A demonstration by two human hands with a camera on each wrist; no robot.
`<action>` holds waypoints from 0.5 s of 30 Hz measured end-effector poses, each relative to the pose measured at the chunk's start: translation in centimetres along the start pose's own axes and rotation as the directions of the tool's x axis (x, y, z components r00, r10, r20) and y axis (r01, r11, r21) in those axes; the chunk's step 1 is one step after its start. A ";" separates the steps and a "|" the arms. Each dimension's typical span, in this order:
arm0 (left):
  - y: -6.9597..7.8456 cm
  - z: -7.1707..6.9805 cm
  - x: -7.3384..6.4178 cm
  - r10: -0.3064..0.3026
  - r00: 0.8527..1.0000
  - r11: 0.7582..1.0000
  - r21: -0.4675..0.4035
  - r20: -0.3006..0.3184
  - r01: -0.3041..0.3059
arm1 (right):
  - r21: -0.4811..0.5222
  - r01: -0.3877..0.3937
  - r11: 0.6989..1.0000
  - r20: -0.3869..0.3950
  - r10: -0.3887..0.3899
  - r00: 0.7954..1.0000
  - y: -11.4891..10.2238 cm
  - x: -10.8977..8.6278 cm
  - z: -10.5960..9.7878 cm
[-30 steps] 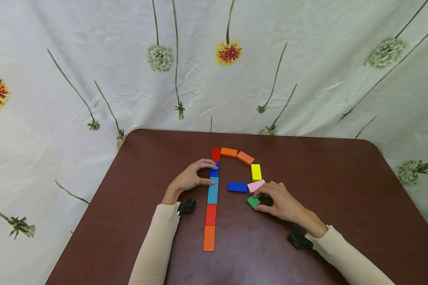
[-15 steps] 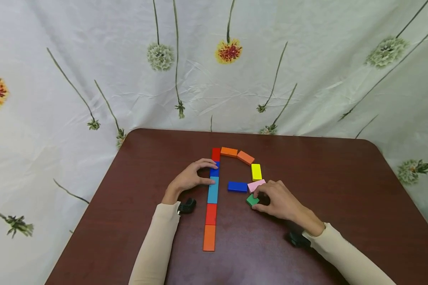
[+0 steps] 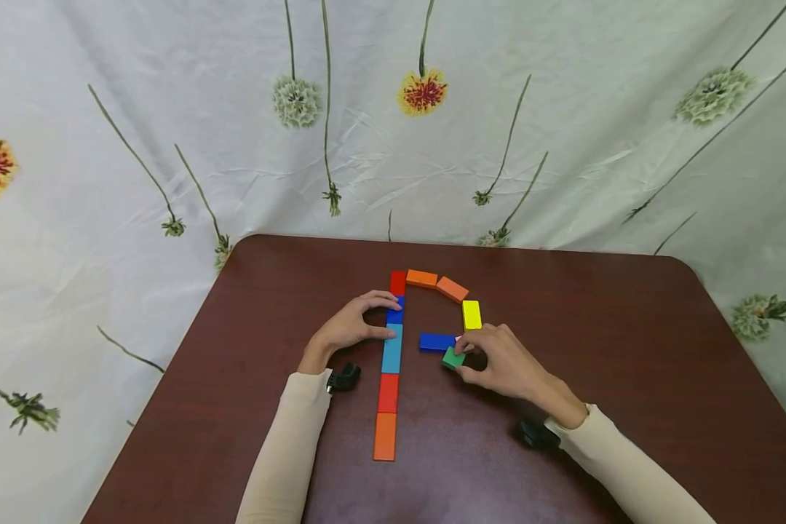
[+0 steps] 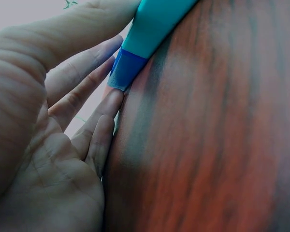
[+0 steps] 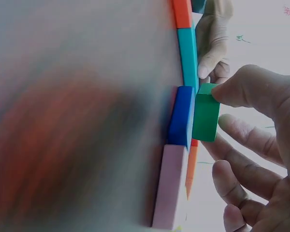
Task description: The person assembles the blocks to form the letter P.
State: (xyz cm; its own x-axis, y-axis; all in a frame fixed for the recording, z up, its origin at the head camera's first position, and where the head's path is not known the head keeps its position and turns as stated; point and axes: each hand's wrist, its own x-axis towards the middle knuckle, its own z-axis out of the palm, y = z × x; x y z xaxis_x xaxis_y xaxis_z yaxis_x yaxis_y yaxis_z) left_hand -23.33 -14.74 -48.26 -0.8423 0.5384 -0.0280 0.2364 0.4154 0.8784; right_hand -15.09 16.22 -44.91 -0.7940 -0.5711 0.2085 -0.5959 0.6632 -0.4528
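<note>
My right hand point(image 3: 511, 367) pinches a green block point(image 3: 453, 357) between thumb and fingertips. In the head view the green block is tilted and sits right by the near side of a dark blue block point(image 3: 436, 342). A pink block point(image 5: 170, 186) lies at that blue block's right end, largely covered by my right fingers in the head view. My left hand point(image 3: 348, 325) rests along the straight column at left. Its thumb touches a light blue block point(image 3: 392, 349) and its extended fingers reach over a blue block point(image 3: 394, 317).
The column continues with a red block point(image 3: 398, 282) at the top, another red block point(image 3: 388, 393) and an orange block point(image 3: 384, 437) below. Two orange blocks point(image 3: 422, 278) and a yellow block point(image 3: 471, 314) curve off to the right. A flowered cloth point(image 3: 367, 145) hangs behind the brown table point(image 3: 596, 327).
My right hand has carried the green block a little leftward and away from me, toward the dark blue block, and now covers most of the pink block. My left hand stays put.
</note>
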 end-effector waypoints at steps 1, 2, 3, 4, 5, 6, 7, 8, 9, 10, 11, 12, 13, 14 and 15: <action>0.0 0.0 0.0 0.001 1.000 1.000 -0.002 -0.002 -0.001 | 0.006 0.001 1.000 -0.002 -0.001 1.000 -0.1 0.2 0.0; 0.0 0.0 0.0 0.003 1.000 1.000 -0.004 -0.004 -0.003 | 0.014 0.004 1.000 -0.002 -0.004 1.000 -0.1 0.5 0.0; -0.1 0.0 0.0 0.001 1.000 1.000 -0.007 -0.006 -0.001 | 0.019 0.005 1.000 -0.001 -0.005 1.000 -0.2 0.8 0.0; -0.1 0.0 0.0 0.002 1.000 1.000 -0.008 -0.008 -0.002 | 0.023 0.004 1.000 0.001 -0.004 1.000 -0.3 1.0 0.0; -0.1 0.0 0.0 0.003 1.000 1.000 -0.010 -0.010 -0.003 | 0.026 0.006 1.000 0.003 -0.006 1.000 -0.4 1.2 0.1; -0.1 0.0 0.0 0.003 1.000 1.000 -0.011 -0.011 -0.003 | 0.026 0.010 1.000 0.004 -0.010 1.000 -0.4 1.5 0.1; -0.2 0.0 0.0 0.002 1.000 1.000 -0.013 -0.011 -0.002 | 0.026 0.015 1.000 0.006 -0.016 1.000 -0.5 1.7 0.2; -0.2 0.0 0.0 0.001 1.000 1.000 -0.014 -0.012 -0.001 | 0.028 0.026 0.999 0.005 -0.026 1.000 -0.5 2.0 0.2; -0.2 0.0 0.0 0.000 1.000 1.000 -0.015 -0.012 0.000 | 0.030 0.034 0.999 0.005 -0.035 0.999 -0.6 2.2 0.3; -0.2 0.1 0.1 -0.002 1.000 1.000 -0.015 -0.012 0.002 | 0.033 0.045 0.998 0.002 -0.045 0.999 -0.6 2.5 0.4; -0.2 0.1 0.1 -0.004 1.000 1.000 -0.013 -0.011 0.003 | 0.036 0.056 0.998 -0.002 -0.056 0.998 -0.6 2.8 0.4; -0.1 0.1 0.1 -0.005 1.000 1.000 -0.011 -0.011 0.005 | 0.038 0.062 0.997 -0.003 -0.062 0.998 -0.7 3.0 0.5; -0.2 0.1 0.1 -0.006 1.000 1.000 -0.009 -0.011 0.006 | 0.038 0.070 0.997 -0.006 -0.070 0.998 -0.8 3.3 0.6; -0.1 0.1 0.1 -0.009 1.000 1.000 -0.006 -0.011 0.008 | 0.040 0.077 0.996 -0.008 -0.076 0.997 -0.8 3.6 0.6; -0.1 0.2 0.1 -0.010 1.000 1.000 -0.004 -0.011 0.010 | 0.039 0.078 0.996 -0.007 -0.078 0.997 -0.9 3.8 0.7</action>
State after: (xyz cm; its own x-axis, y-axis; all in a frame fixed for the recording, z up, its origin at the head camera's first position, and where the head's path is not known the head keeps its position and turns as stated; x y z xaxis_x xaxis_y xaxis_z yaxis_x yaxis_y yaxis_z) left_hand -23.36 -14.63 -48.45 -0.8498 0.5261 -0.0318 0.2256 0.4176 0.8802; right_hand -17.48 13.10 -44.32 -0.7460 -0.6177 0.2490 -0.6509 0.5971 -0.4688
